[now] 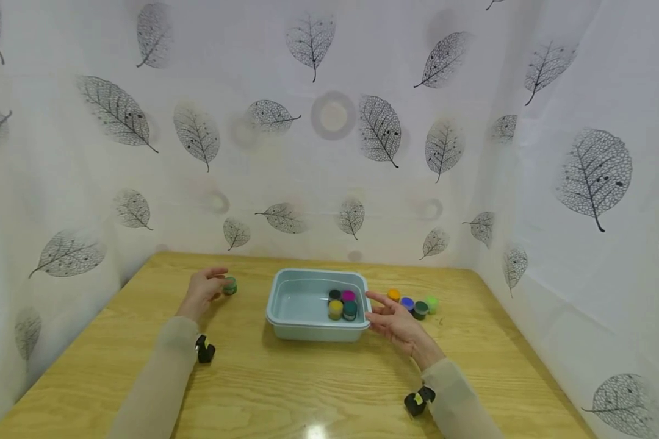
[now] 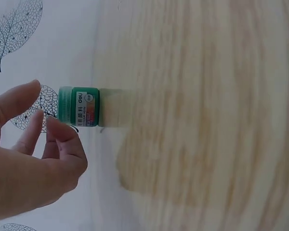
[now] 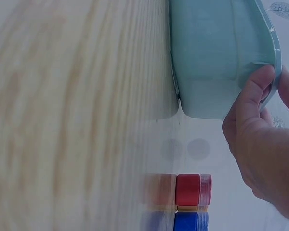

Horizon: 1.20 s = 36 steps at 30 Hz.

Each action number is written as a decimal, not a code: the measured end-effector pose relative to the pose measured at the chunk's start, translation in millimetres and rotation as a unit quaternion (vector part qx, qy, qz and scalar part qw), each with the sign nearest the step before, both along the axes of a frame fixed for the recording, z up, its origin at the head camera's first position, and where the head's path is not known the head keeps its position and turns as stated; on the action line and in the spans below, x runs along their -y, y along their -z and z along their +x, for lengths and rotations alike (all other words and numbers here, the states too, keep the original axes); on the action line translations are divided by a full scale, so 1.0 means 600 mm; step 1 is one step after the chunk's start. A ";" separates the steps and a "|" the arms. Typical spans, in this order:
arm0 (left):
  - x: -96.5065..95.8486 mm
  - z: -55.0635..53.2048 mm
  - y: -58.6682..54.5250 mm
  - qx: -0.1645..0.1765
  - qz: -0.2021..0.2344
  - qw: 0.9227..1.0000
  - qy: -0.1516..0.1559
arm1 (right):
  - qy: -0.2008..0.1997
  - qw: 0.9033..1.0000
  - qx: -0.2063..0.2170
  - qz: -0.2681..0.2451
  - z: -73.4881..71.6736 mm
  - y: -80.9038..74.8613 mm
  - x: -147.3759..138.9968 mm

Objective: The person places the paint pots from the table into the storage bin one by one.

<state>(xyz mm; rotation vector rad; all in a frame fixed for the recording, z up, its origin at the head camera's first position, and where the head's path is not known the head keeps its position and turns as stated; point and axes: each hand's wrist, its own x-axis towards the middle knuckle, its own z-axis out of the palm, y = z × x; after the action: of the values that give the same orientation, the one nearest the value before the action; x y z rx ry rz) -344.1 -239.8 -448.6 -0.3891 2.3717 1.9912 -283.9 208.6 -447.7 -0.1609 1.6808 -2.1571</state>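
A green paint jar (image 2: 85, 107) stands upright at the table's far left. My left hand (image 1: 202, 292) is beside it, thumb and fingers spread apart around the lid's level; in the left wrist view they do not close on it. A pale blue plastic basin (image 1: 302, 332) sits mid-table, and my right hand (image 1: 401, 326) holds its right rim, with fingertips below and above the lip in the right wrist view (image 3: 262, 139). Inside the basin, at its right end, are a black jar (image 1: 335, 295), a magenta jar (image 1: 348, 296), a yellow jar (image 1: 335, 310) and a teal jar (image 1: 349, 311).
Right of the basin stand an orange jar (image 1: 393, 295), a blue jar (image 1: 407, 303), a dark green jar (image 1: 420, 310) and a light green jar (image 1: 431, 304). A red jar (image 3: 188, 189) shows in the right wrist view. A leaf-patterned curtain (image 1: 329, 171) borders the wooden table (image 1: 285, 390).
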 end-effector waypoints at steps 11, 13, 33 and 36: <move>0.012 -0.005 0.006 0.034 0.036 0.997 0.062 | 0.003 1.000 0.002 0.001 0.000 0.000 0.002; 0.013 -0.008 0.008 0.038 0.039 0.996 0.068 | 0.002 1.000 0.002 0.002 0.000 0.000 0.003; 0.008 -0.011 0.013 0.043 -0.020 0.996 0.078 | 0.008 1.000 -0.001 0.011 0.003 -0.003 0.002; 0.010 -0.012 0.015 0.040 -0.016 0.996 0.082 | 0.008 1.000 -0.001 0.012 0.003 -0.002 0.001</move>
<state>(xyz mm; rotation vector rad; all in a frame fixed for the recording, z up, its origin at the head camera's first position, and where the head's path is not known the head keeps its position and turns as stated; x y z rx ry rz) -351.4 -245.6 -457.7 -0.2597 2.3093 1.8337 -282.1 208.0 -446.6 -0.1442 1.7137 -2.1474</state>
